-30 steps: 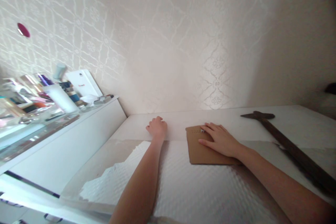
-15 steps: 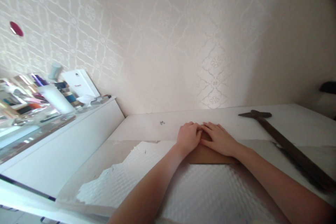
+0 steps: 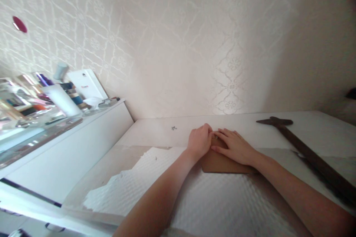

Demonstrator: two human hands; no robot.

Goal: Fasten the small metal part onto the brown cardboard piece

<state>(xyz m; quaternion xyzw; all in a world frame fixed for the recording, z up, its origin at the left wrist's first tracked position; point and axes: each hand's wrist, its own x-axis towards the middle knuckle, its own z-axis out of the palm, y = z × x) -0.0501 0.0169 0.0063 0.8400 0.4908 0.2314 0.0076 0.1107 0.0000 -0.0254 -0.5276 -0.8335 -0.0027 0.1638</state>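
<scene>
A thin brown board [image 3: 222,163], perhaps cardboard or wood, lies on a white quilted sheet [image 3: 219,200]. My left hand [image 3: 199,140] is closed at the board's far left part, fingers curled; what they pinch, if anything, is hidden. Flat across the board's right side rests my right hand [image 3: 237,147], fingers stretched out and thumb apart, its index fingertip close to my left fingers. Between the hands a small shiny bit [image 3: 216,137] shows on the board, too small to name. To the right lies a hammer [image 3: 303,144] with a dark head and long handle.
Several tiny metal pieces [image 3: 174,128] lie on the white tabletop [image 3: 150,129] beyond my left hand. At left a raised white cabinet [image 3: 91,129] carries bottles, tubes and a white box [image 3: 87,83]. A patterned wall [image 3: 178,44] stands behind the table.
The view has shifted slightly. My left hand has drawn a little away from my right, and the shiny bit on the board now shows between them.
</scene>
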